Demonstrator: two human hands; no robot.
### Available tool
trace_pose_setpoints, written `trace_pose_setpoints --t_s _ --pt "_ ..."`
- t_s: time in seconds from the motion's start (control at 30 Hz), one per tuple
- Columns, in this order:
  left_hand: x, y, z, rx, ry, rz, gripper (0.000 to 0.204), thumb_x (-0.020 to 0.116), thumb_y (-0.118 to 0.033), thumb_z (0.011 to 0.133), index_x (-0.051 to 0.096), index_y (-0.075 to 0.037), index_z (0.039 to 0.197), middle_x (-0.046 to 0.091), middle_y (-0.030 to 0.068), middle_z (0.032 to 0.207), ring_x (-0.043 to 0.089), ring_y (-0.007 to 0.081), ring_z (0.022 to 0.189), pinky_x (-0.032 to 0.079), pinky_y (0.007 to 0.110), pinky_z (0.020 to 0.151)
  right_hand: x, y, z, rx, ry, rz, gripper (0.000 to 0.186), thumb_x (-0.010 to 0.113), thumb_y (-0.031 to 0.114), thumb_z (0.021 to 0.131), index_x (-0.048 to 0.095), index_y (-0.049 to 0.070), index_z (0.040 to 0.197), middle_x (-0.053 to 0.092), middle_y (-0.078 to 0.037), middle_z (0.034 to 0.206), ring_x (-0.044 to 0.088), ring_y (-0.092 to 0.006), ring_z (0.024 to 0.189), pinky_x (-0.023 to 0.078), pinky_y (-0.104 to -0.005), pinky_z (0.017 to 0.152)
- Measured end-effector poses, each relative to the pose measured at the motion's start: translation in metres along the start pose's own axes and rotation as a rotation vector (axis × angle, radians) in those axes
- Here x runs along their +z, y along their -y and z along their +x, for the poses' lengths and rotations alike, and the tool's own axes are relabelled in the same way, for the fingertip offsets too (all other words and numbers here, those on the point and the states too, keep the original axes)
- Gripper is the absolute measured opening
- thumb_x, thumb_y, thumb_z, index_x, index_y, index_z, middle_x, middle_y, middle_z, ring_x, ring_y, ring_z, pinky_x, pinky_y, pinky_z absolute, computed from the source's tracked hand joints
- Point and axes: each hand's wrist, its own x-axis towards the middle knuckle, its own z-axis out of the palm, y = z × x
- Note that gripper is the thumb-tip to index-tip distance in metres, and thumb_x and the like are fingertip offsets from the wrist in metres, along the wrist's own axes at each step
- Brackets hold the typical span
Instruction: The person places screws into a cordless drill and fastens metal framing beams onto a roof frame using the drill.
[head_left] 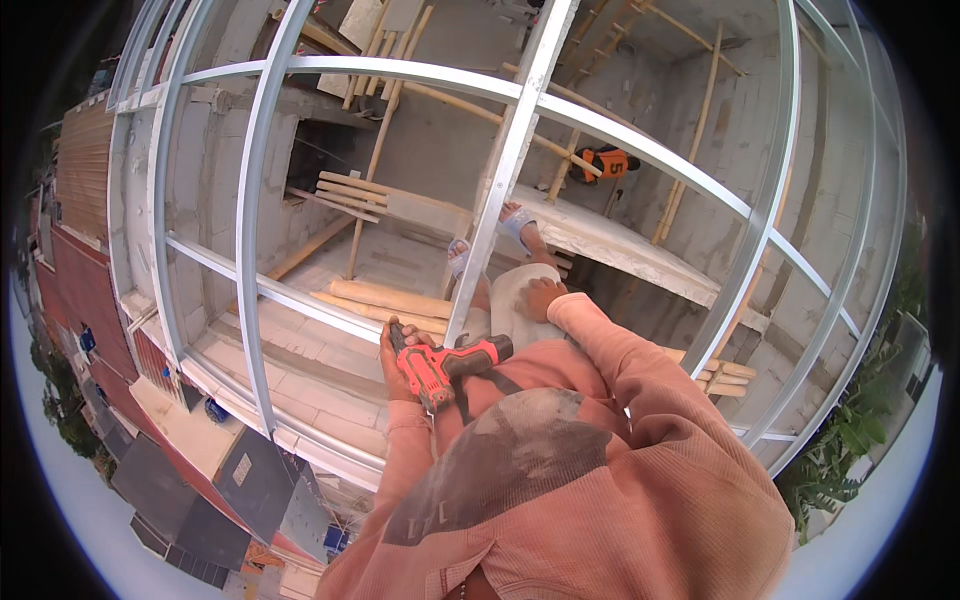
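Note:
My left hand (392, 372) is wrapped round a red and black cordless drill (432, 374), held near my lap with its body pointing right. Beside it, a silver metal beam (497, 190) of the frame rises between my legs. My right hand (541, 299) lies on my light trousers (508, 290) at the thigh, with no tool in it; its fingers rest against the cloth. Both forearms are in pinkish-orange sleeves. Below, my feet in pale sandals (517, 226) stand either side of the beam.
Silver metal bars (655, 155) form an open grid over a deep block-walled room. Wooden poles (390, 300) and bamboo scaffolding (705, 120) stand below. An orange and black top (606, 163), seemingly on a person, shows lower down. Roofs (92, 285) lie far left.

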Motion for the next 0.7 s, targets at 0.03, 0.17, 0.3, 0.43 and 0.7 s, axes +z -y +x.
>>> trace_pose_setpoints --t_s 0.03,0.17,0.3,0.43,0.7 --pt "0.002 -0.001 -0.005 0.006 0.044 0.004 0.020 0.062 -0.032 0.100 0.062 -0.016 0.113 0.055 0.0024 0.082 0.054 0.0126 0.070 0.054 0.029 0.073 0.011 0.001 0.001 0.089 0.225 -0.037 0.041 0.063 0.027 0.090 0.068 0.010 0.127 0.055 -0.011 0.142 0.047 -0.0335 0.135 0.046 -0.0508 0.105" --pt "0.008 -0.005 -0.020 0.040 0.092 -0.012 0.021 0.062 -0.032 0.100 0.062 -0.016 0.114 0.054 0.0008 0.088 0.054 0.0097 0.074 0.053 0.027 0.075 -0.002 0.016 0.018 0.015 0.342 -0.229 0.036 0.060 0.019 0.090 0.069 0.012 0.124 0.059 -0.012 0.137 0.052 -0.0343 0.131 0.052 -0.0486 0.098" --pt "0.024 -0.008 -0.028 -0.010 0.160 -0.075 0.021 0.062 -0.032 0.101 0.063 -0.015 0.113 0.054 0.0007 0.087 0.054 0.0097 0.073 0.053 0.027 0.076 -0.018 0.003 0.017 -0.051 0.284 -0.251 0.033 0.059 0.019 0.091 0.070 0.011 0.121 0.064 -0.013 0.128 0.057 -0.0363 0.126 0.053 -0.0492 0.096" --pt "0.048 -0.003 -0.035 -0.007 0.186 -0.019 0.021 0.063 -0.029 0.100 0.066 -0.012 0.112 0.056 0.0015 0.087 0.054 0.0106 0.073 0.053 0.028 0.078 -0.037 -0.021 0.015 0.092 0.164 -0.033 0.034 0.057 0.024 0.093 0.067 0.009 0.123 0.066 -0.017 0.123 0.057 -0.0373 0.125 0.052 -0.0493 0.096" --pt "0.084 0.009 0.000 0.083 0.121 0.057 0.021 0.058 -0.035 0.102 0.060 -0.014 0.106 0.058 0.0071 0.082 0.059 0.0192 0.074 0.056 0.041 0.082 -0.165 0.094 -0.092 -0.830 -0.139 0.229 0.080 0.068 0.037 0.083 0.038 0.012 0.153 0.048 -0.021 0.145 0.045 -0.0364 0.136 0.031 -0.0492 0.116"
